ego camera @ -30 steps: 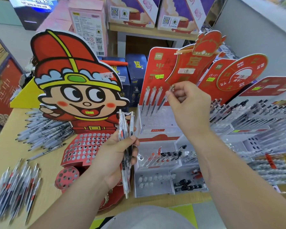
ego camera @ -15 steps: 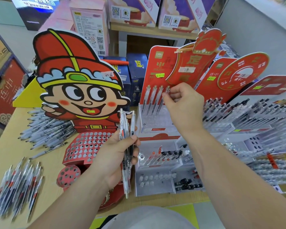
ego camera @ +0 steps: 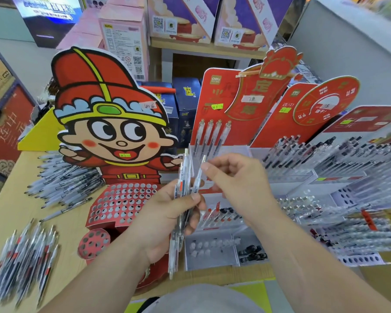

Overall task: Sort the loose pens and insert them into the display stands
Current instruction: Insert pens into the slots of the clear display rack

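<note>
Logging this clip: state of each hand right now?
Left hand: grips a bundle of pens.
Right hand: pinches a single pen near its top.

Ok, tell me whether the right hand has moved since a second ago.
Yes: the right hand has dropped from the four standing pens down to the pen bundle.

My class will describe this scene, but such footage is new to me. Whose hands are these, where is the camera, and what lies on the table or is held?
No machine here: a person works bare-handed, filmed by one wide-angle camera worn on the head, looking down. The left hand grips a bundle of pens; the right hand pinches one pen at its top. On the table lie loose pens, beside a cartoon stand with holes and a red stand holding four standing pens.
</note>
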Demonstrator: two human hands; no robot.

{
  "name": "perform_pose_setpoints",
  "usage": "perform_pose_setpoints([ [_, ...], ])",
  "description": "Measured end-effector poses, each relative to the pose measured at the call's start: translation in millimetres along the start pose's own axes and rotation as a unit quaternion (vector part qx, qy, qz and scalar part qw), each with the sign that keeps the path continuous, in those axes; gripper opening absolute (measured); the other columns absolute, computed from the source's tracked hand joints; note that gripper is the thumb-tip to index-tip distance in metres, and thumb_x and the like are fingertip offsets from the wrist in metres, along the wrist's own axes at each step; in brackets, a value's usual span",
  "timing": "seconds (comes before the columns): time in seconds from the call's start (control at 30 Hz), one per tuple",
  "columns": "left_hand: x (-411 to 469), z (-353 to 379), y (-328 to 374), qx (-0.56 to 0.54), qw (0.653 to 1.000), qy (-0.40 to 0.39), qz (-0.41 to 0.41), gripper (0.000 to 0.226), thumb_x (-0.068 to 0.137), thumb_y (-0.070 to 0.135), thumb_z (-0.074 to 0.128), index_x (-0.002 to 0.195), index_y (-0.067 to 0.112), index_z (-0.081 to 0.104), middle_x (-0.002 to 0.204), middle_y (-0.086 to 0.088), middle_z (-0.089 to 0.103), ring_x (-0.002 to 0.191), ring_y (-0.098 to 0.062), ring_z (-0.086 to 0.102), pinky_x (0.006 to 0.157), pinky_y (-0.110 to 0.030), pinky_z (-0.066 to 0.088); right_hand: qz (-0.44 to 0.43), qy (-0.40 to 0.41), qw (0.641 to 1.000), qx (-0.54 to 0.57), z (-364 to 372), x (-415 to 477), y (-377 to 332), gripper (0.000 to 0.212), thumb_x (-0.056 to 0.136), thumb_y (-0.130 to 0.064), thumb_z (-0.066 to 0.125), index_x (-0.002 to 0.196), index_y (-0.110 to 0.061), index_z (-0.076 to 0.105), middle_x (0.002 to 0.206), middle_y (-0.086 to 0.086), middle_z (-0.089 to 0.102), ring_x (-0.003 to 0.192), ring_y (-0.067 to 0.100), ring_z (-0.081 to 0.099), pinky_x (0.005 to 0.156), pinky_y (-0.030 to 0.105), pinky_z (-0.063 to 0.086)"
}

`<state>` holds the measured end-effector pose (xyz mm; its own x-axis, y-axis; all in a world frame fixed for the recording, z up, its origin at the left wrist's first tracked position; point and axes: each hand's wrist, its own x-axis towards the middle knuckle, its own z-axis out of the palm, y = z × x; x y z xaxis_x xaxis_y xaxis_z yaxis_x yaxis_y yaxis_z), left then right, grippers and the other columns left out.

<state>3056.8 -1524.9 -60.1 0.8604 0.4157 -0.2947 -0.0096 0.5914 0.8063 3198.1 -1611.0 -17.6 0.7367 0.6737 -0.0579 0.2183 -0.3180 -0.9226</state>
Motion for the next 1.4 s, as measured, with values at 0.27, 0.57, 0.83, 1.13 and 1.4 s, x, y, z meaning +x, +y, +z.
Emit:
perform_pose_setpoints([
  [0.27,1,10,-4,0.072,0.997,0.023,0.009,0.016,0.098,0.005,0.059,0.108,0.017,0.065,0.079,-0.012,0.063,0.053,-0.021,0.048,0.045,-0.028,0.035,0.042,0.004,0.998,0.05,-4,-8,2,0.011,0.083,-0.02,0.081,0.085,-0.01,0.075,0.07,0.012,0.072,0.057,0.015,0.069,0.049,0.023,0.047],
  [0.57,6,9,-5,0.028,0.996,0.077,-0.027,0.014,0.102,0.012,0.055,0.115,0.011,0.061,0.079,-0.012,0.067,0.052,-0.022,0.052,0.046,-0.029,0.04,0.052,0.074,0.987,0.136,-25,1,-2,0.005,0.086,-0.001,0.073,0.084,-0.006,0.073,0.068,0.011,0.071,0.057,0.017,0.066,0.054,0.028,0.053],
  [0.83,10,1,-6,0.006,0.994,0.112,-0.012,0.017,0.103,0.011,0.052,0.118,0.009,0.06,0.076,-0.01,0.062,0.049,-0.019,0.048,0.044,-0.028,0.037,-0.143,0.209,0.967,-0.009,-51,33,-14,0.014,0.092,-0.014,0.071,0.085,-0.024,0.064,0.075,0.0,0.07,0.065,0.017,0.071,0.06,0.04,0.06],
  [1.13,12,-3,-7,0.002,0.993,0.116,-0.012,0.018,0.103,0.012,0.053,0.12,0.01,0.06,0.077,-0.01,0.062,0.051,-0.019,0.049,0.048,-0.03,0.035,-0.218,0.244,0.939,-0.102,-35,49,1,0.008,0.095,-0.026,0.066,0.09,-0.027,0.06,0.079,-0.007,0.067,0.069,0.016,0.069,0.063,0.044,0.057],
  [1.4,13,-4,-7,-0.005,0.993,0.116,-0.013,0.017,0.103,0.011,0.053,0.118,0.011,0.061,0.077,-0.01,0.063,0.051,-0.02,0.049,0.046,-0.029,0.037,-0.225,0.246,0.932,-0.142,-34,57,7,0.007,0.095,-0.022,0.066,0.089,-0.021,0.063,0.077,-0.006,0.067,0.066,0.014,0.067,0.063,0.038,0.056],
])
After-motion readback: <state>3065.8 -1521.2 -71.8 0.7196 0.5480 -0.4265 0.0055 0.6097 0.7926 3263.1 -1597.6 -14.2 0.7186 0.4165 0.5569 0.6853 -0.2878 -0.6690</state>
